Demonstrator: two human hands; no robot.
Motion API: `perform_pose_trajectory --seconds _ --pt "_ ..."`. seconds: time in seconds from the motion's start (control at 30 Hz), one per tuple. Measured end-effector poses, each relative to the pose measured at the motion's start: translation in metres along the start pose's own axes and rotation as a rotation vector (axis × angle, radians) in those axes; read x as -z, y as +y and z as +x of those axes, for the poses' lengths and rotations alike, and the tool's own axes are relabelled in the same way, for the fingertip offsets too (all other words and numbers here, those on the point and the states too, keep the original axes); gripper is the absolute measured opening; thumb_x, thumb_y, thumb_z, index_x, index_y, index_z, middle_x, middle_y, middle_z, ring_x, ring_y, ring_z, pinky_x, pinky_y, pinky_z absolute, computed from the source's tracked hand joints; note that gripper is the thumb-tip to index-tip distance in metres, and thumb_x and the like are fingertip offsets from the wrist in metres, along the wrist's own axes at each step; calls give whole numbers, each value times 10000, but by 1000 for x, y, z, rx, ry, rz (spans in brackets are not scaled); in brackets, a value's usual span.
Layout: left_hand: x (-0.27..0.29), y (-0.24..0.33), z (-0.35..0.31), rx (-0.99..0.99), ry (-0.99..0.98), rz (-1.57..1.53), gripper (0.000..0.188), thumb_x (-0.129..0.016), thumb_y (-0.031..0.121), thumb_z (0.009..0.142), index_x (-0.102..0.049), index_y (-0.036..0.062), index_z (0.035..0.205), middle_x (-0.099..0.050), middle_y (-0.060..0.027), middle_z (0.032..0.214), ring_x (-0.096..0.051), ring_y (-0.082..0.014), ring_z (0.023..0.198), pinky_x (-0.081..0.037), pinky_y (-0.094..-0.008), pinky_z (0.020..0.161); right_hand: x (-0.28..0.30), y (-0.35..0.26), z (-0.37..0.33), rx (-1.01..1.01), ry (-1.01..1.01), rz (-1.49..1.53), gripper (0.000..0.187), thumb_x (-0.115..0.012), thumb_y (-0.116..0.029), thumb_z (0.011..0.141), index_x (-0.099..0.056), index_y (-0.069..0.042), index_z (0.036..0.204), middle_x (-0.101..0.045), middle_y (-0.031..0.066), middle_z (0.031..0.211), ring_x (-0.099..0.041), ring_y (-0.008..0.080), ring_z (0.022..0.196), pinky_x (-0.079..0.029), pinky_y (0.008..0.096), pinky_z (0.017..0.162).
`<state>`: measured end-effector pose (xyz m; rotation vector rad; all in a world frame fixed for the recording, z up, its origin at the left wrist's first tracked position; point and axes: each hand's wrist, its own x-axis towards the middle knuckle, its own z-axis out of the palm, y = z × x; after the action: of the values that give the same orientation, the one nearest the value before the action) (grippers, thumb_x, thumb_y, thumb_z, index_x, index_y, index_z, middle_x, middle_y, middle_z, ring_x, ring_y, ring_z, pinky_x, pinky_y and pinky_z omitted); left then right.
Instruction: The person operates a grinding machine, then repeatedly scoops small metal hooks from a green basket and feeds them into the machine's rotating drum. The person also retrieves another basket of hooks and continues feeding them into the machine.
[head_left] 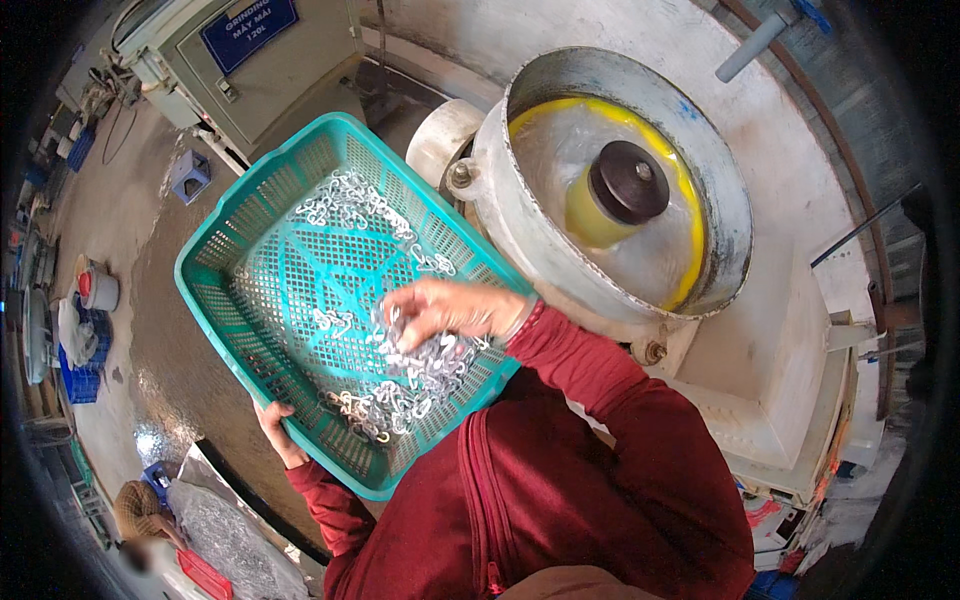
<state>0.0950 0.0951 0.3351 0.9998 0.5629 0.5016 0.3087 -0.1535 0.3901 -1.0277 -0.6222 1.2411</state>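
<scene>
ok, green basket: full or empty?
Neither: the basket is partly filled. Small metal pieces lie in loose patches, with bare mesh showing between them.

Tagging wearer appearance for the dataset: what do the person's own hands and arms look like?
Left hand and right hand: both bare, no gloves. Left sleeve and right sleeve: long, dark red, plain fabric, reaching to about the wrists. A thin band seems to show at the right wrist.

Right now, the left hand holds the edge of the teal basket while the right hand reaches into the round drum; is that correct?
No: the head view shows the right hand among the small metal pieces in the teal basket, not in the round drum. The left hand does hold the basket's edge.
</scene>
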Motion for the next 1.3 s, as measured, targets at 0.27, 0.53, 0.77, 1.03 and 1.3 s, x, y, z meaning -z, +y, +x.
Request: perform_pose_trajectory --seconds 0.27,0.53,0.77,1.03,1.3 --pt "10 -9 9 34 -38 -82 595 -517 76 612 -466 -33 1195 -595 -133 1013 -604 -257 826 -542 -350 722 15 -150 -78 278 254 -35 359 -721 -132 756 -606 -61 1089 -668 39 973 -645 118 803 -532 261 736" --pt "14 -11 12 57 13 -69 610 -513 77 610 -468 -24 1210 -593 -135 1023 -607 -263 829 -547 -357 719 121 -191 -153 242 668 -14 301 -679 -127 851 -583 -70 1130 -669 80 1033 -678 197 853 -582 358 769" --pt "-2 3 12 47 37 -33 617 -502 91 603 -473 -21 1210 -603 -145 1019 -614 -294 833 -561 -391 736 269 -155 -134 353 1255 165 345 -654 -171 898 -523 -23 1180 -583 160 1171 -595 380 1058 -518 581 872" --pt "10 -7 9 115 45 -49 600 -535 121 599 -488 -41 1174 -586 -137 975 -594 -270 812 -538 -372 713 344 -194 -254 668 1619 -29 196 -689 11 792 -615 60 966 -678 161 917 -671 263 737 -595 406 703" --pt "19 -5 8 165 180 -80 539 -515 81 592 -503 -40 1117 -583 -120 966 -583 -277 829 -527 -385 768 325 -168 -350 -171 1861 -635 205 -782 -45 692 -668 -28 861 -632 99 817 -583 182 595 -557 353 574"
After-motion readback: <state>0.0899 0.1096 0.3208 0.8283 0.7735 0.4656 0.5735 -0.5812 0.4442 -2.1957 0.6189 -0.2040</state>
